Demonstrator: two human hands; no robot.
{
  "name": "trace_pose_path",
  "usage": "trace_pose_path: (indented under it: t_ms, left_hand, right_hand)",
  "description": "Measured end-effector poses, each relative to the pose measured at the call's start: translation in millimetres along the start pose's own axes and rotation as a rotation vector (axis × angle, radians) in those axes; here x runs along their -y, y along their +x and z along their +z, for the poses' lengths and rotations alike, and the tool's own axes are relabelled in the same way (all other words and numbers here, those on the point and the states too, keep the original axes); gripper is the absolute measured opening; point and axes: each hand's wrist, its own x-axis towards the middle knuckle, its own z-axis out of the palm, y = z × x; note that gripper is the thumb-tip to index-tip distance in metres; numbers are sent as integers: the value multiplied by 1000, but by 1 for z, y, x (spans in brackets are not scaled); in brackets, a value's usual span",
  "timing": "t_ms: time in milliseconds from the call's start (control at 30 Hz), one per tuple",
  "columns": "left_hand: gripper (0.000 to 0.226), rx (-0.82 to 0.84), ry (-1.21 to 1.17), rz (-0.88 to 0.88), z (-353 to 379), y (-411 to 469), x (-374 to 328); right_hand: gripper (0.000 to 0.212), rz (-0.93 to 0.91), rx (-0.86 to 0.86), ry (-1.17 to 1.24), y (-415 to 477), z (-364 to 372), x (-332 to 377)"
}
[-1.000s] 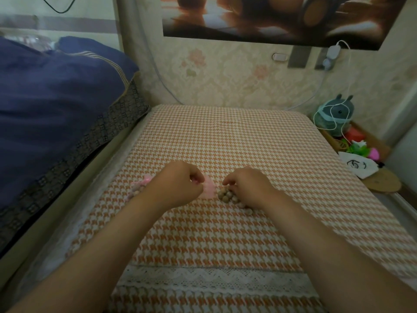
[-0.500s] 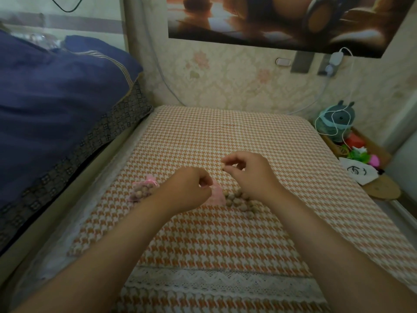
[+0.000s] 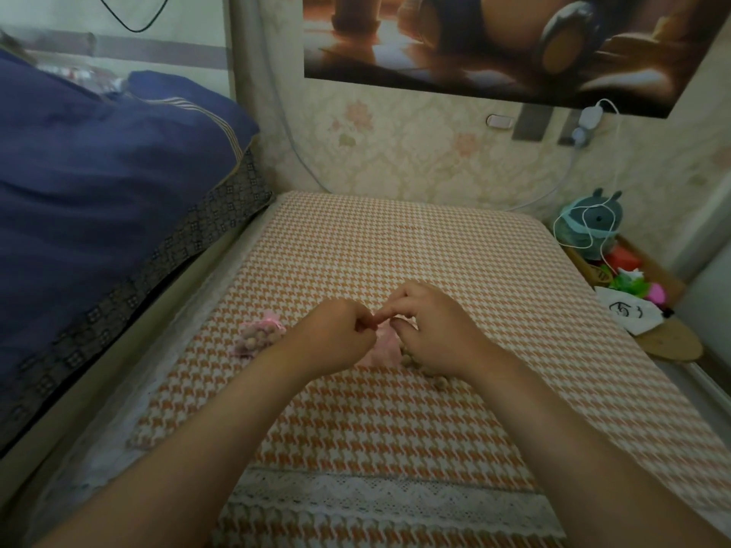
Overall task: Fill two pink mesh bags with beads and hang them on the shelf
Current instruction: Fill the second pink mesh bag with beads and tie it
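A pink mesh bag (image 3: pixel 261 337) filled with tan beads lies tied on the houndstooth table cloth (image 3: pixel 395 247), left of my hands. A second pink mesh bag (image 3: pixel 383 347) hangs between my hands; my left hand (image 3: pixel 332 336) pinches its top edge. My right hand (image 3: pixel 433 330) is beside it, its forefinger and thumb pressed to the bag's mouth; whether a bead sits between them is hidden. Loose tan beads (image 3: pixel 433 379) lie on the cloth under my right wrist.
A blue quilt (image 3: pixel 99 183) on a bed borders the table's left side. At the right, a low shelf holds a grey plush toy (image 3: pixel 591 225) with a white cable, coloured bits and a white cloth (image 3: pixel 629 312). The wall stands behind.
My right hand left the bead pile, rose, and came to the mouth of the bag that my left hand holds. The left hand lifted the bag slightly.
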Motion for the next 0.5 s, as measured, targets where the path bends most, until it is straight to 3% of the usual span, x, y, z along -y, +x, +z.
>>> trace_pose_path:
  t_ms: [67,167,333,433,500]
  left_hand:
    - [21,-7,0,-14,-1,1,1]
    - [21,-33,11,-32,0,2,1]
    - [42,-94,54,-94,3,5,-1]
    - [37,-116,60,-122,3,7,0]
    - [30,-115,39,-126,4,7,2]
  right_hand:
    - [40,20,73,-44,-1,-2,0]
    - [33,18,166,-121,-1,-1,-2]
    - [37,86,48,53,1,0,-9]
    - [35,155,46,41,-1,-2,-16]
    - [28,210,141,-37,-3,-4,-20]
